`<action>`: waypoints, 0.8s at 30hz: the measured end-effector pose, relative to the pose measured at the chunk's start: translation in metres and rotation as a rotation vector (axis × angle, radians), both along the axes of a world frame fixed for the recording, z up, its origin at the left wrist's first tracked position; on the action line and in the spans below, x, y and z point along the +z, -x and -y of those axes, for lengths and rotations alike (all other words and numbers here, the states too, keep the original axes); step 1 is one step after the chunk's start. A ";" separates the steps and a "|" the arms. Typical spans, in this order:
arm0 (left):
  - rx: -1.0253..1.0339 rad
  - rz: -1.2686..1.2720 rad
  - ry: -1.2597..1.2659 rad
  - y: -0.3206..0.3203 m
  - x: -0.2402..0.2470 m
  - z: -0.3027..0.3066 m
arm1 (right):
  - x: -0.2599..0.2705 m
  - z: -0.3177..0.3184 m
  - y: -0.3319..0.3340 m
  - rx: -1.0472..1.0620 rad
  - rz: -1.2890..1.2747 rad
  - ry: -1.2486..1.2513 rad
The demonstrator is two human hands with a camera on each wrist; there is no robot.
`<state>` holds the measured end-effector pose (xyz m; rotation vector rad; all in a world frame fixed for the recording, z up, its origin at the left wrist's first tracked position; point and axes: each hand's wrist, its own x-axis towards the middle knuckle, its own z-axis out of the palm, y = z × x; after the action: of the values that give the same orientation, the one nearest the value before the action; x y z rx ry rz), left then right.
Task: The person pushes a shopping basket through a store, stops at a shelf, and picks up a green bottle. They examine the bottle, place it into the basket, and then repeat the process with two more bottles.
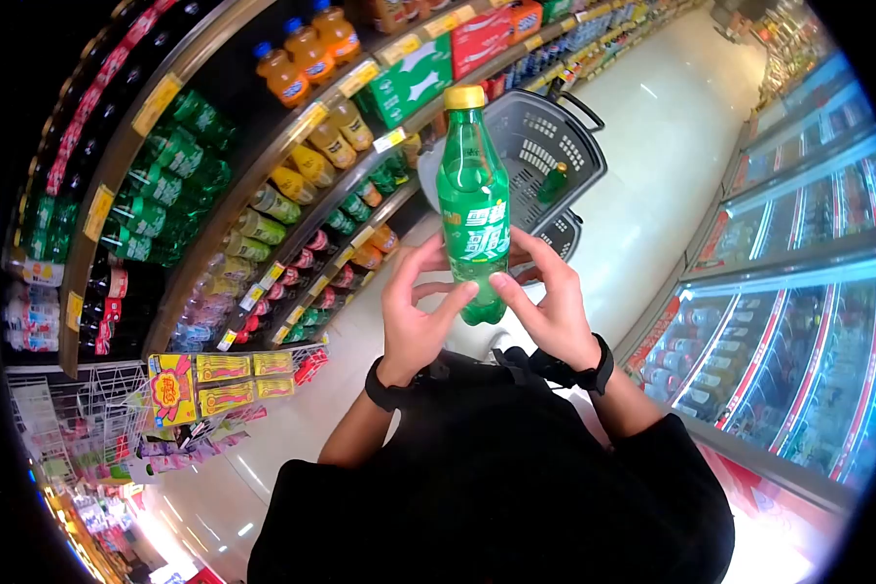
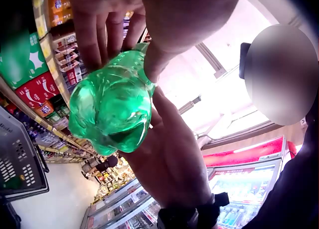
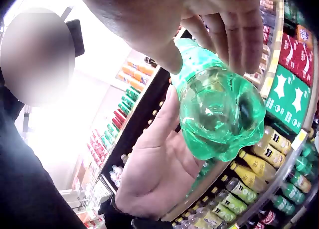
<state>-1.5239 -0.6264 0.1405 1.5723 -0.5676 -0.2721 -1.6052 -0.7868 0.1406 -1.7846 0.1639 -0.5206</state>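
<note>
Gripped a green bottle from both sides, with left grip and right grip each closed on it. Curled fingers around the far side and set both thumbs on the near side, low down toward the base, tips just beside each other. Held it in front of the body, above the pale floor, with yellow cap pointing away from the person and base toward both wrist cameras. Wore a black band on each wrist.

Saw large white Chinese characters, slanted, on the bottle's label, with a small orange patch beside them; could not make out the fine print. Read "Fanta" on orange bottles with blue caps, on the shelving at left. Noted a green carton with a white burst shape, next to a red carton with white lettering too small to read. Logged yellow price tags along the shelf edges, likewise illegible. Found a round emblem on a red-and-yellow pack at a wire rack; could not decipher its wording.

Spotted a dark grey basket beyond the bottle, near the shelving, with a second green bottle inside. Noted glass-fronted coolers at right.
</note>
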 end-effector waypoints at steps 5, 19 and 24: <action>-0.073 0.012 0.005 0.022 0.000 0.036 | -0.002 0.030 0.034 -0.055 -0.024 -0.027; -0.235 0.034 0.070 -0.001 0.007 0.116 | 0.015 0.096 0.037 -0.223 -0.032 0.028; -0.250 0.014 0.075 -0.027 0.000 0.137 | 0.014 0.115 0.015 -0.249 -0.079 0.038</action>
<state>-1.4970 -0.7637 0.1410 1.4323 -0.7784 -0.4242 -1.6201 -0.9020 0.1542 -1.8340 0.4377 -0.6336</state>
